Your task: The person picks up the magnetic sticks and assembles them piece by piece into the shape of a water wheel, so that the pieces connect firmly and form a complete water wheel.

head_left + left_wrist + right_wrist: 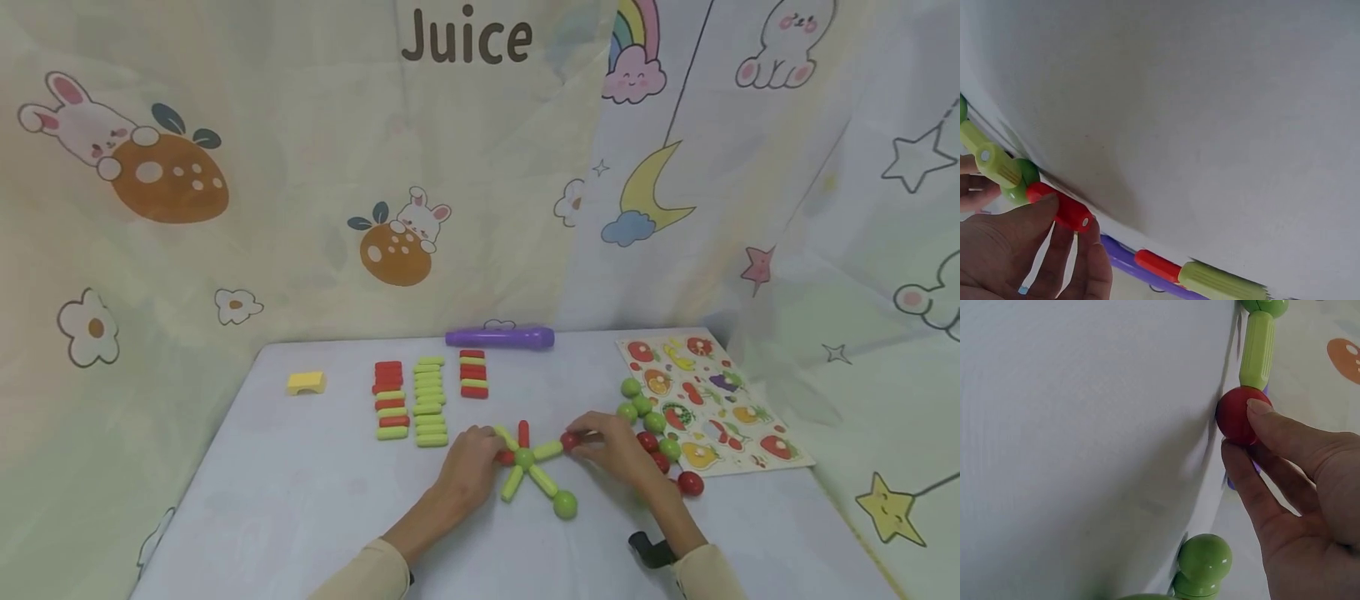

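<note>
A green ball [524,457] forms the hub of a star of red and light green rods on the table. My left hand [470,468] pinches the red rod [1069,209] on the hub's left side between thumb and fingers. With thumb and fingertips, my right hand [609,446] holds a red ball [1235,415] against the outer end of a light green rod [1257,350]. Another light green rod [543,481] points toward the lower right and carries a green ball [566,504]. The remaining rods, such as the upright red one [523,433], have bare outer ends.
Loose rods lie in columns [430,400] at the left and centre. A yellow block [306,383] sits far left; a purple tube [500,337] lies at the back. Several green and red balls [691,483] rest right, beside a fruit picture board [720,400]. A black object [649,551] is near my right wrist.
</note>
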Motion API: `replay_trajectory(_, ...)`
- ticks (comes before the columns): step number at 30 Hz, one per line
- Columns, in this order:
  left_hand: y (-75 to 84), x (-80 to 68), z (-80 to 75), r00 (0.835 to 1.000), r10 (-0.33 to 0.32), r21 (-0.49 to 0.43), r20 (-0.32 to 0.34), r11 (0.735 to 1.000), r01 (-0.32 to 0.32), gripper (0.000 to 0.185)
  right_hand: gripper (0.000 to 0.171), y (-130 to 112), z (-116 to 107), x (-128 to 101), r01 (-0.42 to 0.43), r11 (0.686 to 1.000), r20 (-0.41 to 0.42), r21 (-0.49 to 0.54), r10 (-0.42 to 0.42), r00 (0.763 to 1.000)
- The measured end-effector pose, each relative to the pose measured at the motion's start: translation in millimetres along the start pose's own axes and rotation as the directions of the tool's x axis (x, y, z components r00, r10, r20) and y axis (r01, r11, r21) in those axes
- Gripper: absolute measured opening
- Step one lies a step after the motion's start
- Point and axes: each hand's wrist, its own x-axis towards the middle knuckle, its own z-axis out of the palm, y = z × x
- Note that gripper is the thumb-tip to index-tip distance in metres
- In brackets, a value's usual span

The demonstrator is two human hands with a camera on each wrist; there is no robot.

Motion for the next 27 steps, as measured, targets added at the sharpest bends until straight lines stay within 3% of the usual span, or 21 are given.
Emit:
replay_trajectory(5, 7.2, -3.9, -5.6, 1.000, 0.001, -0.002, -0.018, 1.000, -0.001, 0.015, 0.031, -2.4, -7.4, -6.8, -0.032, 0.999, -0.014, -0.021, 0.032, 0.999)
replay_trajectory(8, 15.6, -9.4, -8.5, 1.000, 0.011, -0.034, -0.004, 0.999, -0.011, 0.021, 0.032, -3.5, -22.3, -12.6, -0.073, 0.992, -0.073, -0.101, 0.066, 0.995)
replay_trajectory(12, 25.2, -13.3, -6.1, 0.999, 0.026, -0.033, 0.033, 0.999, -0.025, 0.021, 0.034, 0.5, -41.1, -13.6, -0.083, 0.971, -0.148, -0.224, 0.050, 0.988)
replay_trajectory(19, 27.4, -12.6, -1.2, 0.997, -0.025, 0.017, 0.068, 1.000, 0.024, 0.021, 0.033, 12.0, -44.3, -11.4, -0.118, 0.956, -0.098, -0.268, 0.095, 0.991)
replay_trajectory(27, 18.5, -9.3, -0.3, 0.999, 0.017, 0.071, 0.035, 0.997, -0.019, 0.016, 0.035, 8.5, -42.7, -13.3, -0.160, 0.926, -0.065, -0.343, 0.147, 0.987)
